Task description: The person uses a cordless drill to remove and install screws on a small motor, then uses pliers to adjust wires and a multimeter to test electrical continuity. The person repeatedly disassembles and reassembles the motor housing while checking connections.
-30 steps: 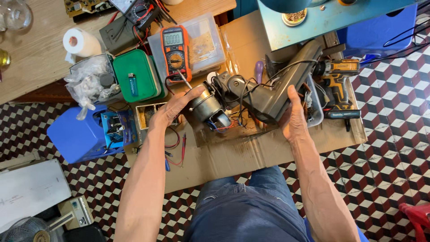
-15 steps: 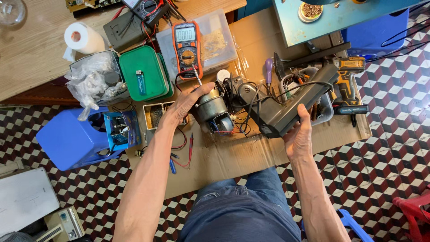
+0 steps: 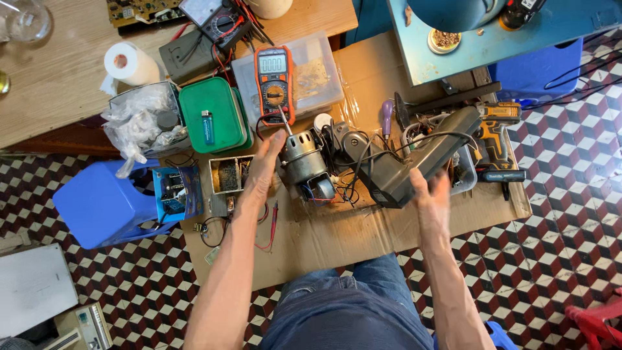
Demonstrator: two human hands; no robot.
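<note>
Checkered floor tiles in red, black and white are seen around a flattened sheet of brown cardboard, on which the work is laid out. Above it, a wooden tabletop is seen at the upper left and a blue bench top at the upper right. A blue plastic stool is placed left of the cardboard.

Near the middle of the cardboard, a long dark grey plastic housing is held tilted, with its upper end pointing to the upper right. It is supported from below at its lower end by the right hand, whose fingers are closed loosely on it. Just left of it, a metal electric motor is steadied by the left hand, whose fingers are laid flat and spread against the motor's side. Black wires are tangled between motor and housing.

A green lidded box with a blue lighter on top is set beside an orange multimeter. A yellow cordless drill is placed at the right, and a paper roll on the table.
</note>
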